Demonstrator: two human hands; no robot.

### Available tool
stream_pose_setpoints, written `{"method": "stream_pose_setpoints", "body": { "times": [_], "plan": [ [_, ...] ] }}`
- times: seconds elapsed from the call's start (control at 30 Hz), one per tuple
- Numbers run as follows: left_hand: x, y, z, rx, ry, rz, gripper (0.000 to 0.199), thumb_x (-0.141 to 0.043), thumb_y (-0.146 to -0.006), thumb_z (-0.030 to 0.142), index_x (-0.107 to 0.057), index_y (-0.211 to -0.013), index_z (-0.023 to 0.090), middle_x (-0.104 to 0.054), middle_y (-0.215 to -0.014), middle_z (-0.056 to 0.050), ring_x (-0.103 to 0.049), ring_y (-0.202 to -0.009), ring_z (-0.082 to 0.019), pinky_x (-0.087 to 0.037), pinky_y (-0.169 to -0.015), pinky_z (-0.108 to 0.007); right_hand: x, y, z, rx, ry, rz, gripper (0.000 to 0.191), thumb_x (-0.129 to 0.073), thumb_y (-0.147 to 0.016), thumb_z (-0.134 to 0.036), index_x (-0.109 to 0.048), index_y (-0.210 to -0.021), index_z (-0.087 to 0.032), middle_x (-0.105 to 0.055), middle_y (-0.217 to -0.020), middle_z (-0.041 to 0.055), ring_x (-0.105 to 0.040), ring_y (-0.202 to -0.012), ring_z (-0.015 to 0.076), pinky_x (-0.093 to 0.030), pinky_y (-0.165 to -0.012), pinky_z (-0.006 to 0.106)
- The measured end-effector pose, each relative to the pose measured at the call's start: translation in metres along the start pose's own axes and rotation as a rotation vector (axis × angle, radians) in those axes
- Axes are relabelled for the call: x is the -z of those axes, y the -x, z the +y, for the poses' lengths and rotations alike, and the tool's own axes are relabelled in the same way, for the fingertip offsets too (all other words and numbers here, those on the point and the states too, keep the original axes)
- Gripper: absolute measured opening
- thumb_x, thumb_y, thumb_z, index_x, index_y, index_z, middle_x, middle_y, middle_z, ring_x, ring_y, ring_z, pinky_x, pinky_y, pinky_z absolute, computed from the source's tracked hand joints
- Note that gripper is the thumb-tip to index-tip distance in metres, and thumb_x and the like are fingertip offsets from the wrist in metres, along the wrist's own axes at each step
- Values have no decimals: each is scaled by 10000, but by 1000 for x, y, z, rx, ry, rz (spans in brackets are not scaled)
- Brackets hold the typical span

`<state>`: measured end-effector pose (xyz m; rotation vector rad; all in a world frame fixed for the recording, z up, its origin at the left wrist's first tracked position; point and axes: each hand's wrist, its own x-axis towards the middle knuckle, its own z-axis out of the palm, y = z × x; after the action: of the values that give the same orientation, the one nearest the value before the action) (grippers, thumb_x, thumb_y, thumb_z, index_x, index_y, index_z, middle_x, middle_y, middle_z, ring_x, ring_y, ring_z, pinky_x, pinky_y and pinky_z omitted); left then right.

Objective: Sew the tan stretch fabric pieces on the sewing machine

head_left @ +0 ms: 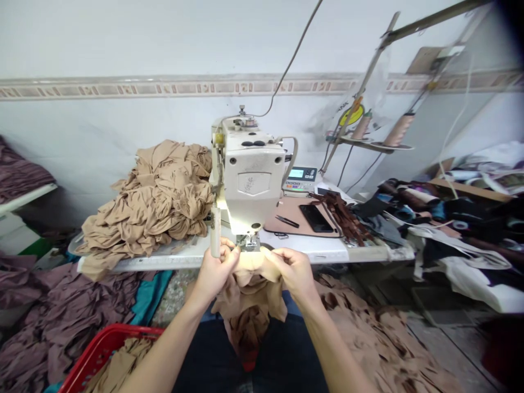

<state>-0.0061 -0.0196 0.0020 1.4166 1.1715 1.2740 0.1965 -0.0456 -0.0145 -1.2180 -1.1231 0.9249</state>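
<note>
A white sewing machine (254, 180) stands in the middle, its lamp lighting the needle area. Just in front of the presser foot (249, 241), a piece of tan fabric (256, 292) is stretched between my hands and hangs down over my lap. My left hand (219, 267) pinches its left edge close to the foot. On the other side, my right hand (292, 270) grips the right edge between thumb and fingers. The fabric's far edge lies at the foot; whether it is under the needle is too small to tell.
Tan fabric is heaped (164, 191) left of the machine. At right are tweezers (287, 221), a phone (316, 218), brown strips (341, 215), a control panel (302, 173) and thread cones (399, 130). A red basket (96, 346) stands lower left; more fabric (376, 338) lies lower right.
</note>
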Motion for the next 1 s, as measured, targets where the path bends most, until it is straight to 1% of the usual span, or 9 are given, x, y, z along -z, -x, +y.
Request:
{"method": "stream_pose_setpoints", "body": {
  "times": [0.2,0.37,0.47,0.6,0.67,0.73,0.8,0.9,1.0],
  "plan": [
    [-9,-11,-10,-28,71,-15,317,-790,-872,396,-578,-1010,206,-431,-616,109,-449,-551,-108,-366,-588,-220,4,-12,6,-7,-24,49,512,-869,-757,-631,-760,-673,-138,-633,-620,26,-530,-600,177,-423,-563,287],
    [-14,-17,-8,-16,148,-68,395,-811,-868,472,-557,-1009,204,-451,-608,112,-456,-533,-105,-372,-571,-216,7,-15,13,10,2,44,505,-863,-773,-628,-770,-693,-138,-659,-643,30,-550,-617,183,-432,-578,287],
    [-14,-12,-12,27,201,-34,438,-818,-866,528,-552,-1011,212,-482,-600,107,-503,-547,-115,-411,-593,-220,8,-10,26,7,12,25,518,-830,-823,-634,-746,-678,-144,-634,-627,10,-536,-607,169,-413,-574,279],
    [-2,6,-31,66,140,44,444,-730,-921,625,-591,-969,206,-626,-681,42,-607,-633,-151,-454,-622,-233,15,6,56,-32,1,37,501,-807,-864,-638,-783,-756,-149,-707,-713,32,-616,-688,201,-478,-648,290],
    [11,13,-45,62,62,18,451,-701,-937,638,-631,-928,193,-670,-710,16,-630,-661,-163,-468,-636,-237,19,19,69,-26,3,86,496,-822,-841,-650,-828,-899,-158,-785,-874,80,-686,-814,254,-539,-737,324],
    [27,16,-59,46,5,-9,442,-719,-926,619,-659,-877,184,-676,-698,11,-632,-663,-164,-474,-650,-238,19,35,76,46,42,178,467,-815,-857,-636,-822,-910,-172,-787,-930,98,-693,-860,265,-548,-761,331],
    [44,14,-68,42,-6,1,413,-757,-904,583,-677,-853,181,-661,-676,18,-622,-649,-160,-471,-652,-238,11,52,76,149,80,222,435,-753,-942,-582,-765,-764,-186,-723,-795,63,-643,-742,216,-506,-684,299],
    [61,3,-71,42,33,70,359,-810,-867,522,-690,-864,184,-633,-658,33,-590,-617,-148,-461,-644,-237,-15,69,66,208,55,102,520,-655,-1037,-521,-692,-635,-193,-624,-664,30,-566,-631,172,-446,-607,282],
    [64,-8,-64,10,20,105,325,-834,-845,477,-717,-876,176,-664,-702,18,-592,-640,-147,-472,-664,-239,-48,69,56,62,-113,-104,449,-694,-991,-613,-801,-890,-189,-725,-854,65,-630,-733,194,-506,-654,284]
  ]
}}
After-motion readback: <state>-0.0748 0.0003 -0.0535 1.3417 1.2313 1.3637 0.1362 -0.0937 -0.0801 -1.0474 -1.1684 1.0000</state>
